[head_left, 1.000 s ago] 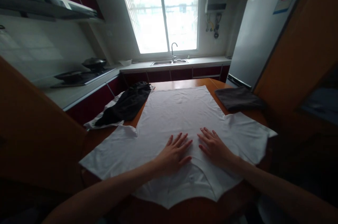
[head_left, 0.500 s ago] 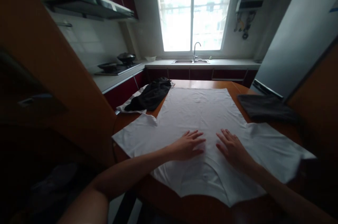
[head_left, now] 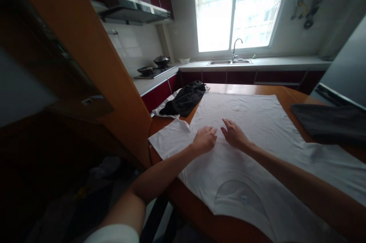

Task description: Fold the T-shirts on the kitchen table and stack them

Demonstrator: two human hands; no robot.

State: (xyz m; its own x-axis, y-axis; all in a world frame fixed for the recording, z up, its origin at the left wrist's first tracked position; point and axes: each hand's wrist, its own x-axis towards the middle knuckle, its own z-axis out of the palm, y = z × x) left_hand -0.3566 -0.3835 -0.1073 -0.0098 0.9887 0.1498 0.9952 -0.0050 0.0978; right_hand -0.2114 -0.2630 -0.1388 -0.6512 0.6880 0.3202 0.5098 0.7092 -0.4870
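Note:
A white T-shirt [head_left: 257, 128] lies spread flat on the wooden table [head_left: 251, 89], its collar toward me and its left sleeve [head_left: 168, 140] near the table's left edge. My left hand [head_left: 204, 140] rests on the shirt close to that sleeve's seam, its fingers curled down onto the cloth. Just to its right, my right hand [head_left: 233, 134] lies on the shirt with fingers stretched out flat. Neither hand lifts any cloth.
A black garment [head_left: 185, 100] lies over a white one at the table's far left corner. A folded dark grey cloth [head_left: 328, 121] sits at the right. A wooden panel [head_left: 94, 63] stands close on the left. Behind are a counter with a sink [head_left: 230, 61], a stove and a window.
Both hands have slid from the shirt's chest near the collar to its left side, by the sleeve. My view has turned left. My left fingers have curled.

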